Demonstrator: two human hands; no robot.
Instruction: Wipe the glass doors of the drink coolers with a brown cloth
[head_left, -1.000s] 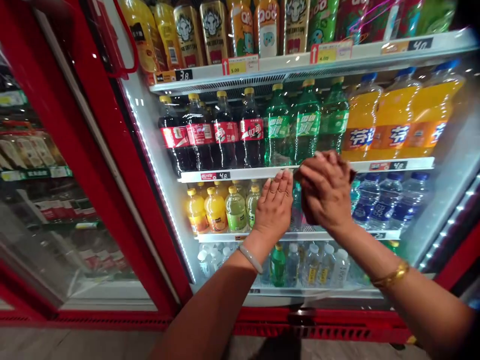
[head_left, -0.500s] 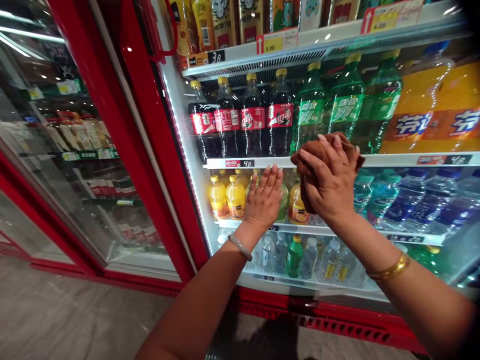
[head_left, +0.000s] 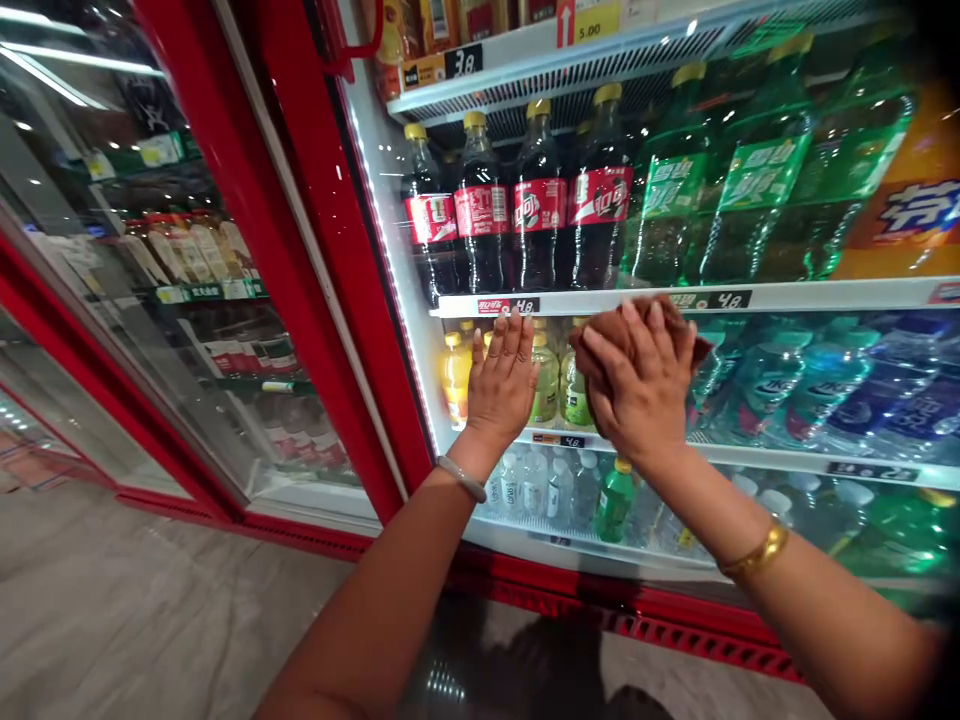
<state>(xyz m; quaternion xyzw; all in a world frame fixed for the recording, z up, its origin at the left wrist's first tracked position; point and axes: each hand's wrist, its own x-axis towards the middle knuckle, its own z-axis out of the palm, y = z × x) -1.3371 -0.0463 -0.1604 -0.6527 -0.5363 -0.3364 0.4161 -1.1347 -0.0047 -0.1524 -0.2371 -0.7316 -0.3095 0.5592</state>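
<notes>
My left hand lies flat, fingers stretched upward, seemingly against the glass front of a drinks fridge, with nothing in it. Small yellow juice bottles show beside it. A little to the right, my right hand presses a bunched brown cloth at the same height, just under a shelf edge. The fingers are spread over the cloth, which sticks out around them. Behind and above stand cola bottles with red labels and large green soda bottles.
The red fridge frame runs down on the left, with another glass-fronted cabinet beyond it. Water bottles and a small green bottle stand on the lowest shelf. Grey floor lies below.
The camera view has shifted, and the shelves look larger. Against the bottles, both hands have moved left, and the right hand with the cloth has come down a little to below the shelf edge.
</notes>
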